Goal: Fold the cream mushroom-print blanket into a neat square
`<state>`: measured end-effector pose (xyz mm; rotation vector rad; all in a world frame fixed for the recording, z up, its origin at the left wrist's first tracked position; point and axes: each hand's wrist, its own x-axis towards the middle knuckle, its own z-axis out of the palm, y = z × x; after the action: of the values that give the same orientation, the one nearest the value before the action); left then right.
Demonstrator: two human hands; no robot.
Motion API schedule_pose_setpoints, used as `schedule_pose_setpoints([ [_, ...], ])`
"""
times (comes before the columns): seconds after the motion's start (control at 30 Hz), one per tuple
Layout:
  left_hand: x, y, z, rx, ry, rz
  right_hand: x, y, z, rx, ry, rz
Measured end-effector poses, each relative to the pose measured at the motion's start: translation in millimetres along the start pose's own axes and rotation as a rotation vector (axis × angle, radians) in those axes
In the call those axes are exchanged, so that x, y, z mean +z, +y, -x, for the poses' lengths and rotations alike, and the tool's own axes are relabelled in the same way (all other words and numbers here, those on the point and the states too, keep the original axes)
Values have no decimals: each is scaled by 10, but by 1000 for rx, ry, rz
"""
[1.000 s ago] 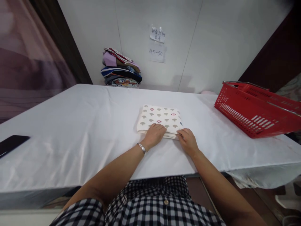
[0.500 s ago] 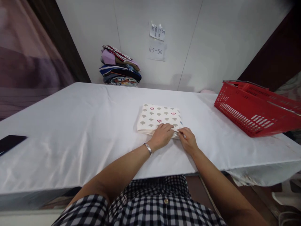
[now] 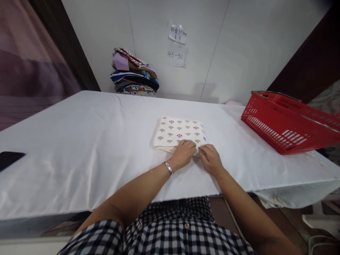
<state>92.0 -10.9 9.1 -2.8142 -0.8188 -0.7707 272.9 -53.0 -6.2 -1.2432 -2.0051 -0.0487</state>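
A folded cloth [image 3: 179, 132], cream with small mushroom prints in grey and red, lies flat near the middle of the white-covered desk [image 3: 87, 141]. It is a squat rectangle whose long axis runs left to right across the desk, parallel to the near edge; its stacked layered edges face the person, and its smooth face points up.

Both hands sit at the cloth's near edge, close together and almost touching. The left hand [image 3: 183, 153], with a metal bracelet [image 3: 168, 167] at the wrist, rests palm down with its fingers [image 3: 190, 144] curled over the near edge, pressing on the layers. The right hand [image 3: 211, 159] lies just beside it at the near right corner, fingers bent and tips meeting the cloth's edge where the layers show; whether it truly pinches the layers or only presses them, I cannot tell.

Well apart to the right, a red plastic basket [image 3: 287, 124] stands tilted at the desk's right end. At the far side, against the wall, sits a pile of folded clothes [image 3: 134, 75] in mixed colours. Above it two paper notes [image 3: 177, 45] are stuck to the wall. A dark phone [image 3: 9, 158] lies at the desk's left edge.
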Motion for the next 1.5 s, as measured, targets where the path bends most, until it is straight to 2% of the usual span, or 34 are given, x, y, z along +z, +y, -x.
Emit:
schedule_pose_setpoints([
  [0.13,44,-35,7,-8,-23,6,7,8,2,3,-30,47],
  [0.3,40,-25,5,-15,-50,-7,28,36,-1,24,-9,14],
  [0.47,0,-77,73,-93,-84,-43,28,51,19,25,7,-3],
  [0.67,-108,-357,311,-164,-60,-102,15,58,60,-14,-7,52],
  [0.83,-333,-683,620,-290,-11,-115,24,70,85,-46,4,85],
  [0.97,-493,-823,825,-350,-16,-105,20,50,91,-50,-16,70],
  [1.07,-547,-865,934,-362,-7,5,-1,39,100,-51,-56,74],
  [1.17,-565,-893,1018,-384,22,209,-27,51,116,-71,-99,100],
  [1.33,-563,-884,1048,-643,63,459,-2,90,149,-106,-112,197],
  [1.43,-553,-865,952,-842,108,491,47,98,154,-118,-84,229],
  [1.5,-547,-851,849,-954,96,467,57,122,142,-126,-94,238],
])
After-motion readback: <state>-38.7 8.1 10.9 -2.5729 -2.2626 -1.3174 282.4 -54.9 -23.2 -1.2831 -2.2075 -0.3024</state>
